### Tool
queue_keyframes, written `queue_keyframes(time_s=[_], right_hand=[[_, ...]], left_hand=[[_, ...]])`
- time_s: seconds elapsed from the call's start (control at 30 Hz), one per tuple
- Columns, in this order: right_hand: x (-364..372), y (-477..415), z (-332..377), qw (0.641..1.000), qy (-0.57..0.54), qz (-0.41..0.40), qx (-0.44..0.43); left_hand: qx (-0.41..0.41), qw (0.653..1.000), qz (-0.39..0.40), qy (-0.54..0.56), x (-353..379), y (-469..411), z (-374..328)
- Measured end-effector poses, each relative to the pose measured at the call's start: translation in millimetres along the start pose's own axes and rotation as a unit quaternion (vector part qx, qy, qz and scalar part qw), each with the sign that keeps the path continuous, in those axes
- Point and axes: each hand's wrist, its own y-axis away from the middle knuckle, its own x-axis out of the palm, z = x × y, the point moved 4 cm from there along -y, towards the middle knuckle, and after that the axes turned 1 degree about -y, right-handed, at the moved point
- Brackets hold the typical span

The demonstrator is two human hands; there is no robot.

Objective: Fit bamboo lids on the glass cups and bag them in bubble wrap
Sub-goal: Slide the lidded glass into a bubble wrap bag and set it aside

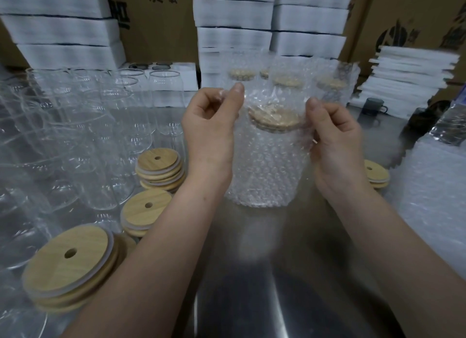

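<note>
Over a steel table [252, 282] backed by cartons [161, 27], left hand [209, 128] and right hand [332, 143] pinch the bubble-wrap bag [267, 168].

Steel table [252, 287] with bare glass cups [75, 135], stacked bamboo lids [68, 264], bubble-wrapped cups [287, 85].

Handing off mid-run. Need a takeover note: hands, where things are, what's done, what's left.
Hands: left hand pinches the left top edge of the bubble wrap bag; right hand pinches the right top edge.
In the bag: one glass cup, upright, bamboo lid fitted.
Done: several bagged cups stand behind it.
Left: bare glass cups on the left need lids and bags. Lid stacks lie in front of them, a small lid stack is to the right, and spare bubble wrap is at far right.
</note>
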Motion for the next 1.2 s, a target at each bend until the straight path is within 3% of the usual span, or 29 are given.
queue_keyframes(time_s=[0.17, 0.37, 0.57, 0.83, 1.2], right_hand=[[2, 1, -3, 0.999, -0.020, -0.016, 0.038], [2, 1, -4, 0.997, -0.023, -0.027, 0.063], [5, 3, -1, 0.998, -0.029, -0.006, 0.049], [5, 4, -4, 0.998, 0.001, -0.046, 0.045], [8, 6, -8, 0.993, 0.103, -0.051, 0.036]], left_hand=[[-0.053, 0.998, -0.013, 0.012, -3, 2, 7], [-0.028, 0.999, 0.014, -0.015, -3, 2, 9], [0.007, 1.000, -0.019, 0.013, -5, 0, 2], [-0.065, 0.993, -0.076, 0.057, -8, 0, 12], [-0.093, 0.995, -0.023, 0.041, -5, 3, 21]])
